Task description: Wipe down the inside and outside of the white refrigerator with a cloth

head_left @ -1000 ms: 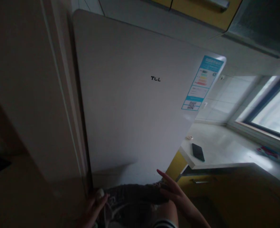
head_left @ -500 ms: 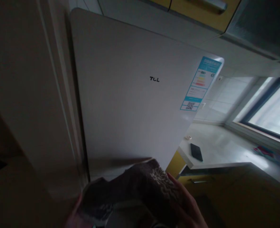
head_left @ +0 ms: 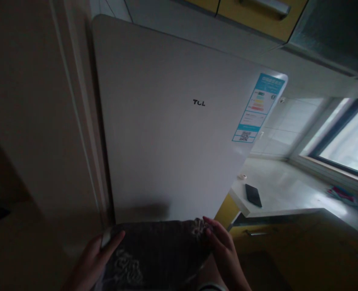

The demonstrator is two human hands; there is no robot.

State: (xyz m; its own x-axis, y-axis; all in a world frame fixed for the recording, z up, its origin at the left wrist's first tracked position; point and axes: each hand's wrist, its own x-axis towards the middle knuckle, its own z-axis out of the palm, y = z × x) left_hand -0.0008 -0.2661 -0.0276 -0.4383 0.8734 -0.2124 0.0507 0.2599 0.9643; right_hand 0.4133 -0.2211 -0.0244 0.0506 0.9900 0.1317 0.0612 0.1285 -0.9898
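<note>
A dark cloth (head_left: 159,252) with pale curling patterns near two of its corners is stretched between my hands at the bottom of the view. My left hand (head_left: 95,256) grips its left side, the thumb lying on top. On the right, my right hand (head_left: 223,246) pinches the upper corner between thumb and fingers. The cloth's top edge runs nearly straight in front of a white refrigerator (head_left: 166,133) with a TCL logo. The lower part of the cloth runs past the frame's bottom edge.
A blue and white energy label (head_left: 248,115) is on the refrigerator door. To the right, a white countertop (head_left: 276,182) carries a dark flat object (head_left: 253,195). Yellow cabinets (head_left: 260,16) hang above, and a window (head_left: 348,137) is at the far right. A wall edge (head_left: 75,121) borders the left.
The cloth was bunched and arched; now it is spread flat and taut between both hands. My left hand has come up into clearer view with its thumb over the cloth.
</note>
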